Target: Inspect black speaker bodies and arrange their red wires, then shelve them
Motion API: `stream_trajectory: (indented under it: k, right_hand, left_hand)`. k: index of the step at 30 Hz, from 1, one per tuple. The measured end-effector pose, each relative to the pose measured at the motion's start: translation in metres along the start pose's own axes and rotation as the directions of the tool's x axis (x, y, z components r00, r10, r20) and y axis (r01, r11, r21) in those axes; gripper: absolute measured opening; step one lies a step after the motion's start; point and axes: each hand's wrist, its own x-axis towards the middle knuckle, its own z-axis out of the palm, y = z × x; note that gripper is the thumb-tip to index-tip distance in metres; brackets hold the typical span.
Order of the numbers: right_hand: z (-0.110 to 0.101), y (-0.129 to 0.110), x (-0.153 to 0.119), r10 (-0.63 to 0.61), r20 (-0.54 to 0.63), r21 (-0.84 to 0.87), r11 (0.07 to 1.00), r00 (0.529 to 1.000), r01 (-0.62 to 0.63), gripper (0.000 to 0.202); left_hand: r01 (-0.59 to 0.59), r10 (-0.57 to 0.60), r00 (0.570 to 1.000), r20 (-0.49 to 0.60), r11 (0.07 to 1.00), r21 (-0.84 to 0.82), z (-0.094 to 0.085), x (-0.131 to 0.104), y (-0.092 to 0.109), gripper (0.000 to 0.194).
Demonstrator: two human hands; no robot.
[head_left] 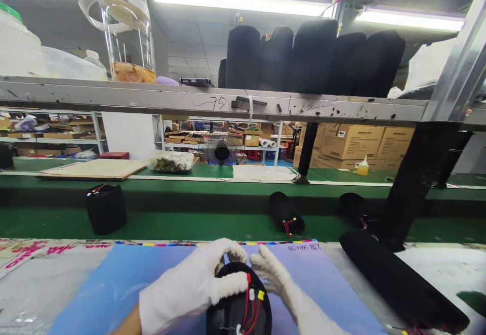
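A black fabric-covered cylinder (pixel 231 309) stands near the bottom centre, its round end facing me. Red wires with red, white and yellow connectors (pixel 260 295) come out of that end. My left hand (pixel 197 284), in a white glove, grips the cylinder from the left; its thumb lies across the end and its fingers curve over the far rim. At the right side is my right hand (pixel 275 277), also gloved, with fingers apart and slightly bent near the rim; whether they touch it I cannot tell. Beneath lies a blue sheet (pixel 114 274) with handwriting at its far right corner.
A long black cylinder (pixel 402 279) lies to the right. On the green conveyor belt (pixel 197 218) are more black cylinders (pixel 106 208) with wires. Overhead, a metal shelf (pixel 170 97) bears a glass jug (pixel 131 41) and several black cylinders (pixel 315 56). A dark post (pixel 413 178) stands at right.
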Motion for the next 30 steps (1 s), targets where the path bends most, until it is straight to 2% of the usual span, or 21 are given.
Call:
stream_trajectory:
  k: [2, 3, 6, 7, 8, 9, 10, 11, 12, 15, 18, 20, 22, 24, 25, 26, 27, 28, 30]
  right_hand:
    - [0.01, 0.004, 0.002, 0.054, 0.023, -0.005, 0.999, 0.998, -0.054, 0.061]
    - [0.014, 0.003, 0.004, 0.068, 0.039, -0.013, 0.998, 0.997, -0.067, 0.065]
    - [0.026, -0.006, 0.02, 0.086, 0.102, 0.032, 0.995, 0.991, -0.089, 0.122]
    - [0.03, -0.01, 0.033, 0.064, 0.1, 0.056, 0.996, 0.993, -0.069, 0.128]
    - [0.034, -0.013, 0.048, 0.042, 0.074, 0.066, 0.997, 0.996, -0.047, 0.125]
    - [0.038, -0.014, 0.068, -0.016, -0.003, 0.029, 0.999, 1.0, 0.016, 0.117]
    - [0.041, -0.013, 0.09, -0.097, -0.117, -0.078, 0.993, 0.988, 0.088, 0.109]
    - [0.043, -0.01, 0.113, -0.133, -0.225, -0.233, 0.969, 0.965, 0.079, 0.107]
    - [0.044, -0.005, 0.137, -0.133, -0.287, -0.293, 0.955, 0.949, 0.045, 0.109]
    - [0.044, 0.014, 0.196, -0.135, -0.365, -0.404, 0.914, 0.921, -0.025, 0.112]
    - [0.042, 0.025, 0.222, -0.118, -0.387, -0.498, 0.861, 0.914, -0.1, 0.105]
    - [0.038, 0.024, 0.222, -0.109, -0.358, -0.573, 0.81, 0.927, -0.126, 0.096]
    - [0.025, 0.016, 0.207, -0.117, -0.274, -0.67, 0.735, 0.954, -0.103, 0.093]
    - [-0.002, 0.003, 0.181, -0.125, -0.184, -0.77, 0.635, 0.975, -0.064, 0.092]
    - [-0.022, -0.003, 0.164, -0.118, -0.169, -0.812, 0.58, 0.979, -0.07, 0.09]
    - [-0.045, -0.009, 0.144, -0.109, -0.203, -0.843, 0.525, 0.973, -0.117, 0.085]
    - [-0.07, -0.014, 0.124, -0.1, -0.273, -0.861, 0.469, 0.957, -0.197, 0.082]
    - [-0.096, -0.017, 0.101, -0.095, -0.385, -0.855, 0.413, 0.918, -0.315, 0.08]
    - [-0.147, -0.016, 0.057, -0.09, -0.615, -0.764, 0.314, 0.783, -0.564, 0.086]
  left_hand:
    - [0.039, -0.039, 0.999, -0.005, 0.999, -0.025, -0.012, -0.006, 0.001, 0.033]
    - [0.067, -0.068, 0.997, -0.044, 0.997, -0.042, -0.02, -0.009, 0.002, 0.036]
    - [0.083, -0.115, 0.958, -0.264, 0.988, -0.13, -0.04, -0.017, 0.007, 0.046]
    - [0.064, -0.111, 0.933, -0.343, 0.987, -0.146, -0.046, -0.018, 0.007, 0.048]
    - [0.039, -0.097, 0.906, -0.412, 0.988, -0.148, -0.05, -0.02, 0.007, 0.048]
    - [0.017, -0.088, 0.879, -0.468, 0.988, -0.153, -0.054, -0.02, 0.006, 0.047]
    - [-0.001, -0.087, 0.856, -0.51, 0.985, -0.17, -0.057, -0.021, 0.005, 0.046]
    - [-0.016, -0.095, 0.837, -0.538, 0.98, -0.197, -0.058, -0.021, 0.004, 0.044]
    - [-0.035, -0.101, 0.825, -0.556, 0.973, -0.228, -0.059, -0.022, 0.002, 0.042]
    - [-0.08, -0.111, 0.819, -0.564, 0.95, -0.303, -0.059, -0.024, 0.001, 0.041]
    - [-0.052, -0.125, 0.836, -0.534, 0.951, -0.304, -0.059, -0.027, 0.002, 0.044]
    - [-0.048, -0.115, 0.843, -0.525, 0.957, -0.288, -0.06, -0.028, 0.002, 0.044]
    - [-0.043, -0.107, 0.849, -0.517, 0.962, -0.27, -0.061, -0.028, 0.001, 0.043]
    - [-0.023, -0.119, 0.848, -0.517, 0.965, -0.26, -0.061, -0.027, 0.0, 0.041]
    - [-0.004, -0.133, 0.849, -0.511, 0.966, -0.257, -0.06, -0.026, 0.0, 0.041]
    - [0.012, -0.144, 0.851, -0.505, 0.967, -0.255, -0.059, -0.026, 0.0, 0.04]
    - [0.026, -0.152, 0.856, -0.494, 0.967, -0.252, -0.058, -0.026, 0.001, 0.04]
    - [0.041, -0.158, 0.863, -0.479, 0.969, -0.245, -0.056, -0.026, 0.002, 0.041]
    - [0.082, -0.175, 0.878, -0.446, 0.972, -0.22, -0.052, -0.025, 0.005, 0.043]
